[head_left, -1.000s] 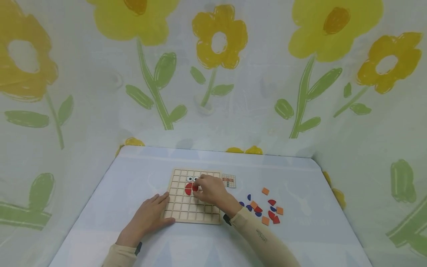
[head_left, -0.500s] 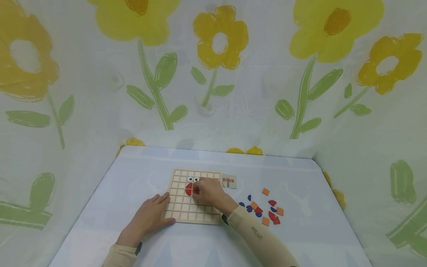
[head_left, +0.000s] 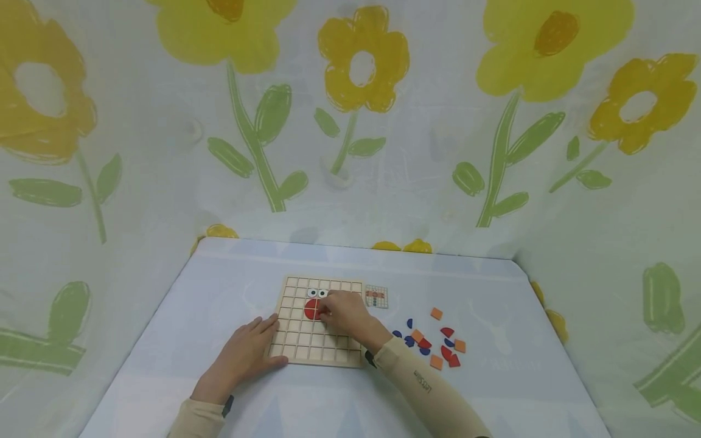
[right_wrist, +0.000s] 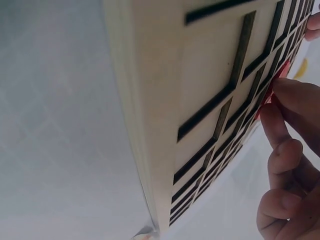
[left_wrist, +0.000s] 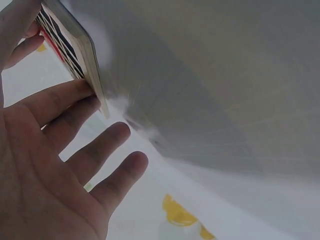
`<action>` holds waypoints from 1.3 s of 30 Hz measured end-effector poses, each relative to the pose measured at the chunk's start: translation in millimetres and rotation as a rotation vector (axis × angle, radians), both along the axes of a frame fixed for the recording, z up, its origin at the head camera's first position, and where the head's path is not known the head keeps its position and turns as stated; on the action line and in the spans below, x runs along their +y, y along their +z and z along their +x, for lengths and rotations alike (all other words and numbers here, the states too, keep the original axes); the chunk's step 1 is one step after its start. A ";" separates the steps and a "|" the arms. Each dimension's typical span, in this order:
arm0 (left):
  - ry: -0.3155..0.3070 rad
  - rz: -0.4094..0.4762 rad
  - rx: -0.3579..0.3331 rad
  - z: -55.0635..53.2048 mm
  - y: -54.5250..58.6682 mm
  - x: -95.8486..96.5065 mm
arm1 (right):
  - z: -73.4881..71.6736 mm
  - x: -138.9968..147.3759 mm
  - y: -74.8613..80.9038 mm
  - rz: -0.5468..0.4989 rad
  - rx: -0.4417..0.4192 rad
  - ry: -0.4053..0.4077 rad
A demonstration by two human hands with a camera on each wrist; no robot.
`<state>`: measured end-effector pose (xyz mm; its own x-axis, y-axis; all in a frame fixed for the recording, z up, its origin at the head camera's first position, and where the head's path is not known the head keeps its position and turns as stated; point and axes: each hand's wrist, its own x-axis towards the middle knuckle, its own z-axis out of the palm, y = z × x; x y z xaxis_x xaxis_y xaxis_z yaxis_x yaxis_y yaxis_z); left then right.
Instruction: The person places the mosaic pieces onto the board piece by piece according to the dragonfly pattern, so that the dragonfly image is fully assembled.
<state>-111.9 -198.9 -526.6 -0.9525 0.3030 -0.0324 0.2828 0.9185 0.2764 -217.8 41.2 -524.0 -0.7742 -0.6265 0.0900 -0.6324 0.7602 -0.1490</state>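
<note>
A wooden grid board (head_left: pixel 306 338) lies on the table in the head view. My left hand (head_left: pixel 247 351) rests at its left edge, fingers spread and nearly straight; in the left wrist view its fingertips touch the side of the board (left_wrist: pixel 91 60). My right hand (head_left: pixel 347 313) is over the board's upper middle. Its thumb and index finger pinch a red curved-edge piece (right_wrist: pixel 268 95) down at the grid, partly hidden by the fingers. Beside them, red pieces (head_left: pixel 310 309) form part of a round shape, under two white eye tiles (head_left: pixel 312 292).
A small printed pattern card (head_left: pixel 376 297) lies just right of the board. Farther right are scattered loose pieces: orange squares (head_left: pixel 436 362), red quarter circles (head_left: pixel 446 332) and blue half circles (head_left: pixel 424 351). A flower-patterned sheet (head_left: pixel 383 201) stands behind the table.
My right hand has shifted slightly, uncovering the right eye tile, and has brought the red piece down into the grid beside the other red pieces. My left hand has stayed put.
</note>
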 end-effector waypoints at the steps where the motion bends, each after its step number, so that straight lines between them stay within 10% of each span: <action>1: 0.000 0.001 0.000 0.0 0.0 0.0 | 0.1 -0.3 0.5 0.007 -0.002 -0.003; 22: 0.012 -0.003 -0.027 -0.6 -1.2 0.9 | 8.0 9.2 6.3 -0.089 -0.061 -0.027; 39: 0.007 0.005 -0.009 -1.3 -4.7 0.7 | 11.2 111.8 15.5 -0.275 0.077 -0.247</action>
<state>-113.2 -198.2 -531.2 -0.9542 0.2965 -0.0397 0.2738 0.9189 0.2839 -206.6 152.9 -508.5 -0.8834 -0.3659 0.2928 -0.4522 0.8296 -0.3276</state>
